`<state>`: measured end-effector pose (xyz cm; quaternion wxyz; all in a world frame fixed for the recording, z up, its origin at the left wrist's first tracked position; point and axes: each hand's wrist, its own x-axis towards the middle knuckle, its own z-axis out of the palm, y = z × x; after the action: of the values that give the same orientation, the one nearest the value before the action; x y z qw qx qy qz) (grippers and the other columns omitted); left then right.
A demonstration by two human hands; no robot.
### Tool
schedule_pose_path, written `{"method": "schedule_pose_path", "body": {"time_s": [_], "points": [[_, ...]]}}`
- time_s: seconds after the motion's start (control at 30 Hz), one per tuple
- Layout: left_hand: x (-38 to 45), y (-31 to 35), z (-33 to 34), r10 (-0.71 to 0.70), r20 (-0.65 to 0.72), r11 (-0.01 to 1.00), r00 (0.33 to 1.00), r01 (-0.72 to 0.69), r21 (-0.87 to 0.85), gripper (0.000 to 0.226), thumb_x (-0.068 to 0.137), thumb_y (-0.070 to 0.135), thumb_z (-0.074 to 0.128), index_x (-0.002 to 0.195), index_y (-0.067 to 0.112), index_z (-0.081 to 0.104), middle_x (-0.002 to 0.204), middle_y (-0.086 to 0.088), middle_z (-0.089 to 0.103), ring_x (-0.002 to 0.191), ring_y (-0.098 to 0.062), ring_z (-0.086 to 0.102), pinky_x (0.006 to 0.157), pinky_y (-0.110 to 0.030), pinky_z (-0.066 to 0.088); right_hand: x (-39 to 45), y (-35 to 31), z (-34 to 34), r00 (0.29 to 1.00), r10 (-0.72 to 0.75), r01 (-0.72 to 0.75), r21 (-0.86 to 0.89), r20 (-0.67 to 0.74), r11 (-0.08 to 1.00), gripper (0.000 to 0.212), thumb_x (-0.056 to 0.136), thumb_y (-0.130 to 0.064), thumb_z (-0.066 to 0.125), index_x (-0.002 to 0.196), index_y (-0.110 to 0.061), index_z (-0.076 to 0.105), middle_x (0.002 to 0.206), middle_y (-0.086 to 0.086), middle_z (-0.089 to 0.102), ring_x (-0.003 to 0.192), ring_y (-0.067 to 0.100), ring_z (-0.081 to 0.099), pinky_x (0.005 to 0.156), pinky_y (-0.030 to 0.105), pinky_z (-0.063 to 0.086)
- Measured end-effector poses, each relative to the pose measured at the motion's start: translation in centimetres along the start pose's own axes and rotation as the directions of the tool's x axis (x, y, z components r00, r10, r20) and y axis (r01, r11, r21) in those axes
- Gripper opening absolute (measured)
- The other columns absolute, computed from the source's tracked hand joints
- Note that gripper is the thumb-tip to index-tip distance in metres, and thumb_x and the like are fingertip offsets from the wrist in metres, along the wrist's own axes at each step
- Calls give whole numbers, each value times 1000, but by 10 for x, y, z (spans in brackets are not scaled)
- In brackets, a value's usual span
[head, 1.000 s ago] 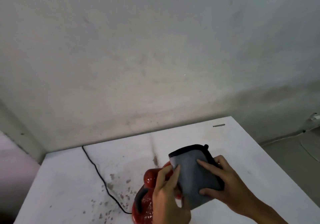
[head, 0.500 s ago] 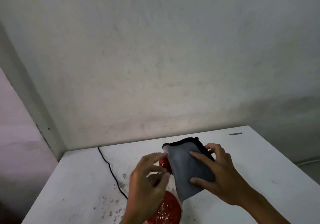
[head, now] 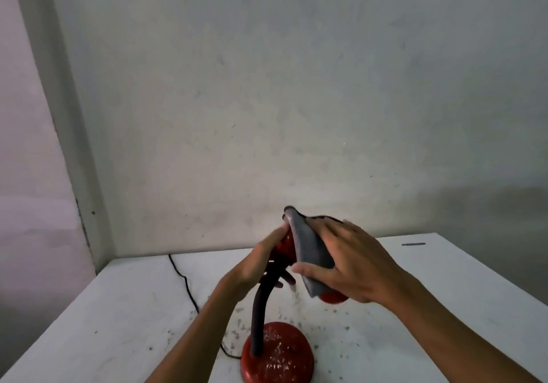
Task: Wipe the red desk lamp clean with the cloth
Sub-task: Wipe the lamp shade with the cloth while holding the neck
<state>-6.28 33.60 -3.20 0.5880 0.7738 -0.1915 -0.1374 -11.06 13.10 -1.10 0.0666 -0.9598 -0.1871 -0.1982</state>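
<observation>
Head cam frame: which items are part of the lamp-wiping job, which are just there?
In the job:
- red desk lamp, head held up, base speckled white
- grey cloth, draped over the lamp head
- right hand, pressing the cloth on
- left hand, steadying the lamp head

Just there:
- black cord, trailing over the table
- white table, flecked with debris
- dark mark, far right on the table
</observation>
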Motion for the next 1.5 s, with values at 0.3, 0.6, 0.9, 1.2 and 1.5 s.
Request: {"method": "schedule_pose_path", "body": {"time_s": [0.3, 0.6, 0.9, 1.2, 1.5], "points": [[2, -12, 24, 105, -173, 982, 979, -130, -140, 75, 87, 81, 30, 53, 15, 40, 53, -7, 32, 45, -17, 29, 49, -34, 21, 9, -20, 20, 985, -42, 28, -83, -168, 996, 104, 87, -87, 25, 161, -13, 26, 161, 4, 46, 140, 21, 52, 118, 35, 39], [15, -22, 23, 105, -69, 980, 992, -115, -161, 70, 72, 91, 35, 61, 22, 33, 62, -3, 21, 58, -21, 12, 58, -38, 12, -25, 30, 30, 974, 48, -50, -2, -220, 999, 79, 100, -72, 14, 163, -25, 26, 163, -4, 44, 148, 19, 44, 118, 34, 37], [18, -29, 17, 119, -107, 979, 987, -134, -151, 70, 74, 87, 34, 59, 19, 34, 59, -3, 27, 52, -17, 20, 50, -31, 19, -9, -10, 35, 974, -43, 21, -102, -223, 995, 77, 105, -65, 9, 165, -18, 19, 165, 0, 41, 150, 18, 41, 123, 39, 33], [14, -27, 21, 155, -91, 973, 984, -168, -160, 70, 74, 87, 33, 66, 17, 22, 60, -2, 20, 58, -21, 11, 56, -37, 11, -14, 25, 19, 980, 80, -28, 275, -180, 961, 52, 107, -55, 23, 158, -44, 29, 153, -25, 49, 138, 5, 51, 111, 35, 48], [18, -29, 20, 159, -79, 970, 984, -171, -175, 66, 76, 85, 35, 58, 22, 35, 54, 3, 27, 50, -14, 19, 52, -34, 14, -60, 33, 93, 879, -408, 296, -388, -248, 873, 64, 112, -48, 25, 165, -14, 17, 174, 7, 14, 161, 29, 11, 130, 50, 8]]}}
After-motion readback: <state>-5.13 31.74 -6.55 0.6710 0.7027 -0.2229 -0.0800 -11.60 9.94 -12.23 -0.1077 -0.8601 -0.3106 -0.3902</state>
